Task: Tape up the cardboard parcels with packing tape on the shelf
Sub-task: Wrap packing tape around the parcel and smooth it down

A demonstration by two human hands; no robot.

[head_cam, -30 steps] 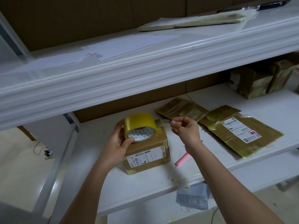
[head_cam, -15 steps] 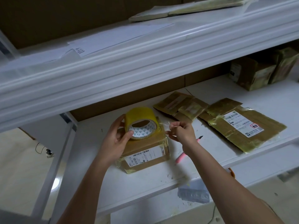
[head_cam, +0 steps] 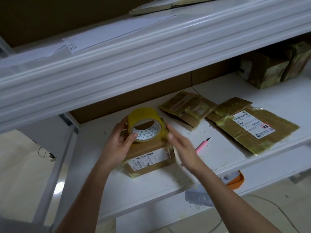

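While our left hand (head_cam: 117,143) curls round the roll of packing tape (head_cam: 144,126), thumb on the white printed core and fingers behind the glossy yellow band, the roll stands tilted on top of a small cardboard parcel (head_cam: 148,157). That parcel is a squat brown box with a white barcode label on its near face and wrinkled tape at its corners, sitting toward the front left of the white shelf (head_cam: 218,152). Our right hand (head_cam: 181,145) is blurred, its fingers straight and apart, just beside the roll and over the box's right end; it holds nothing. A slim pink utility knife (head_cam: 202,144) lies on the shelf just right of that hand. Two flat cardboard parcels, shiny with yellowish tape, lie farther right: one near the back (head_cam: 186,108), one labelled by the front edge (head_cam: 252,126). Taped boxes (head_cam: 262,68) stand in the back right corner.
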